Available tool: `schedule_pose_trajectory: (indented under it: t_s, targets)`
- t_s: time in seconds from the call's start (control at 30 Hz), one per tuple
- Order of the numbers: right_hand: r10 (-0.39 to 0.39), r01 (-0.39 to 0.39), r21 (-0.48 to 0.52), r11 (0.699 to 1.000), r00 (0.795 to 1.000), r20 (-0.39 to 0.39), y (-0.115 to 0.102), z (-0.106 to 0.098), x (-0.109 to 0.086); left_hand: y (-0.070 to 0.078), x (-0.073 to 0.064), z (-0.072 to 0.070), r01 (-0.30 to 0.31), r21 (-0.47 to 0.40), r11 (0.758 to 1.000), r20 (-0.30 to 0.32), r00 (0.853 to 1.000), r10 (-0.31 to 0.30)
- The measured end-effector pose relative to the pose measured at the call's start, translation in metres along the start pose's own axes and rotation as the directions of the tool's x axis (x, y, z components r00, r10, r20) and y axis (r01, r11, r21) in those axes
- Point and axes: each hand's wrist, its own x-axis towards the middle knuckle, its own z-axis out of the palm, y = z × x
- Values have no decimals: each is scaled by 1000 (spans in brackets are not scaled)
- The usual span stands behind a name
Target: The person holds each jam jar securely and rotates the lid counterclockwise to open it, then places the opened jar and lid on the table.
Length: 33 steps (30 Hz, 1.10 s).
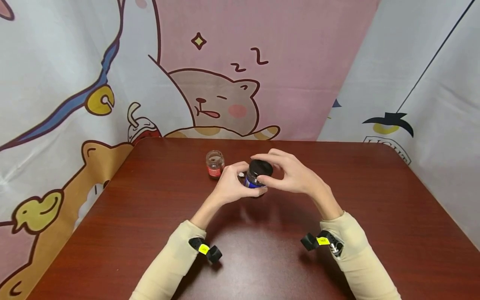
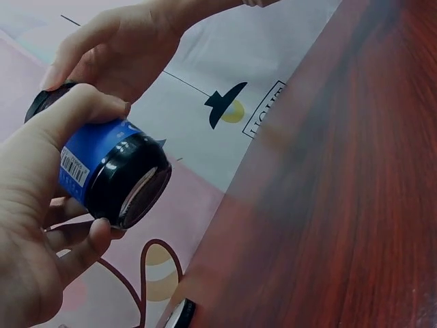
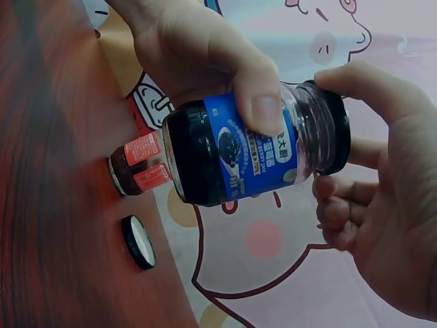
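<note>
My left hand (image 1: pixel 231 183) grips a glass jam jar (image 3: pixel 256 154) with a blue label and dark contents, holding it above the table. In the right wrist view the left thumb lies across the label. A black lid (image 1: pixel 261 167) sits at the jar's mouth, and the thumb and fingers of my right hand (image 1: pixel 290 171) hold it by its rim. Screw threads show through the glass just below the lid. How tightly the lid is seated cannot be seen. The left wrist view shows the jar's dark base tilted toward the camera.
A smaller, lidless glass jar (image 1: pixel 215 164) with a red label stands on the brown table (image 1: pixel 150 216), beyond my left hand. A loose black lid (image 3: pixel 140 242) with a white inside lies near it. A cartoon-printed cloth (image 1: pixel 292 62) hangs behind the table.
</note>
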Motion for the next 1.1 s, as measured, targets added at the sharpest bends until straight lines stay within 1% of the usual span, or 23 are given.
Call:
schedule_pose_trajectory:
  t_s: [0.1,0.2,0.3,0.43,0.57,0.7,0.83,0.97,1.1]
  targets:
    - [33,-34,-41,999,999,-14,-1,0,0,1,0,0,0,49,999,-33,999,2]
    - [61,-66,-73,995,996,-68,-1,1,1,2,0,1,4,108,994,-71,997,4]
    - [94,-104,-87,991,989,-117,0,2,2,2,0,2,6,180,984,-104,995,12]
    - [142,-151,-70,986,983,-120,-1,5,2,4,-1,3,30,254,967,-120,993,1]
    - [155,-163,-66,984,981,-118,-2,7,3,5,-2,3,47,287,957,-120,993,-13]
    - [148,-158,-75,985,981,-129,-1,9,4,5,-2,3,41,298,954,-114,993,-7]
    - [127,-137,-75,988,985,-119,1,9,5,5,-1,2,26,286,958,-102,995,3]
    - [93,-98,-57,994,991,-97,2,8,5,3,-1,2,14,246,969,-85,996,7]
    - [52,-55,-38,998,995,-82,2,6,4,1,-1,1,14,177,984,-62,998,-3]
